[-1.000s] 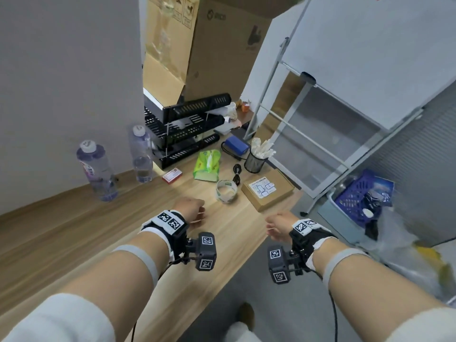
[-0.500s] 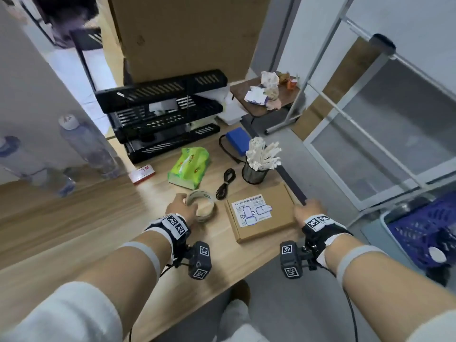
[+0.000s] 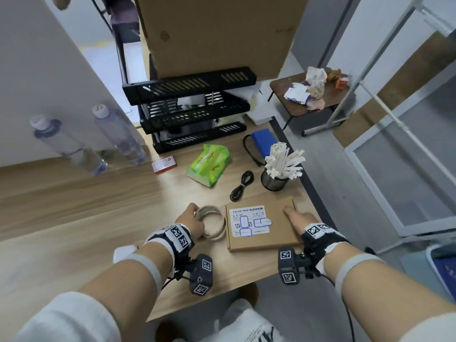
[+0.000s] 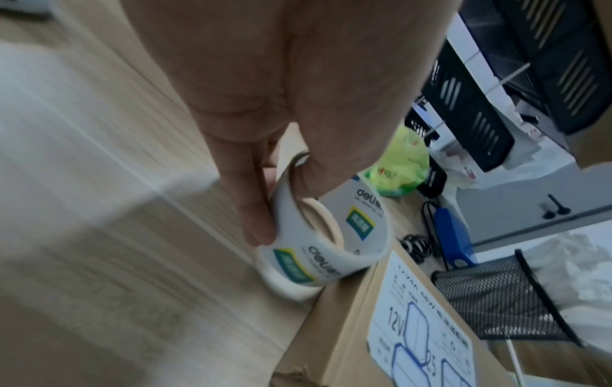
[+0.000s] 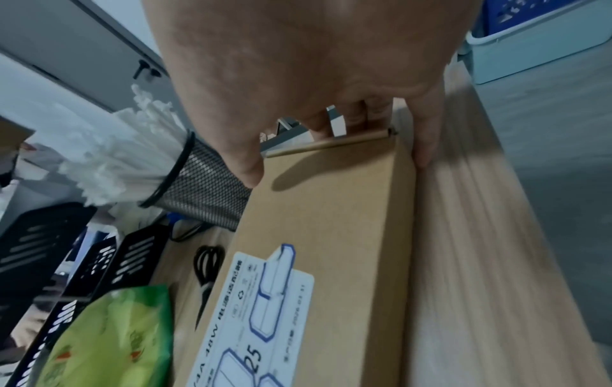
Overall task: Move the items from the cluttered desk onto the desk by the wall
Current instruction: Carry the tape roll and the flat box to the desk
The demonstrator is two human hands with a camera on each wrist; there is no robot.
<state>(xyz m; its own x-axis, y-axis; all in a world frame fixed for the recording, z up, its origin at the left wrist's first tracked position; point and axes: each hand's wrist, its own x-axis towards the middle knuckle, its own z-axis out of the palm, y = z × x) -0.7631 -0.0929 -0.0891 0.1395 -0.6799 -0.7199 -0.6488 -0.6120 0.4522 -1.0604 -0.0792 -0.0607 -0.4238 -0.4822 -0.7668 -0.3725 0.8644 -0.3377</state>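
A roll of pale tape (image 3: 214, 236) lies flat on the wooden desk (image 3: 74, 218), right beside a flat brown cardboard box (image 3: 278, 233) with a white label. My left hand (image 3: 193, 219) grips the tape roll (image 4: 314, 261), thumb inside the ring and fingers (image 4: 255, 222) against its outer wall. My right hand (image 3: 297, 219) holds the far right corner of the box (image 5: 331, 235). The thumb (image 5: 246, 170) lies on top. The other fingers (image 5: 424, 146) curl over the far and right edges.
Behind the box stand a mesh cup of white sticks (image 3: 275, 180), a coiled black cable (image 3: 243, 185), a green tissue pack (image 3: 209, 166), a blue power pack (image 3: 262, 143) and a small red box (image 3: 164, 165). Two bottles (image 3: 121, 137) and a black tray rack (image 3: 187, 112) stand further back. The desk edge runs just right of the box.
The view has closed in on the desk. My left hand reached forward and took hold of the tape roll. My right hand moved from the desk edge onto the box corner.
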